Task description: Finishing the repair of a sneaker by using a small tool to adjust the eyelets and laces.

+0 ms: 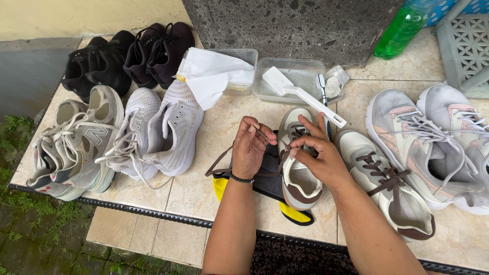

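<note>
A beige sneaker with brown trim (298, 175) lies on a dark cloth with yellow corners (293, 213) on the tiled ledge. My left hand (250, 148) pinches a brown shoelace (220, 162) pulled up from the shoe; the lace trails off to the left over the tiles. My right hand (317, 153) holds the lace at the shoe's eyelets, fingers closed on it. The matching sneaker (387, 196), laced in brown, lies just right of my right forearm.
Grey and white sneakers (76, 147), (163, 132) and black shoes (127, 56) lie on the left. Pale pink-trimmed sneakers (428, 142) lie right. Two clear plastic tubs (290, 81), a white brush (305, 97), a white cloth (211, 74) and a green bottle (400, 28) stand behind. The ledge's edge (153, 214) runs in front.
</note>
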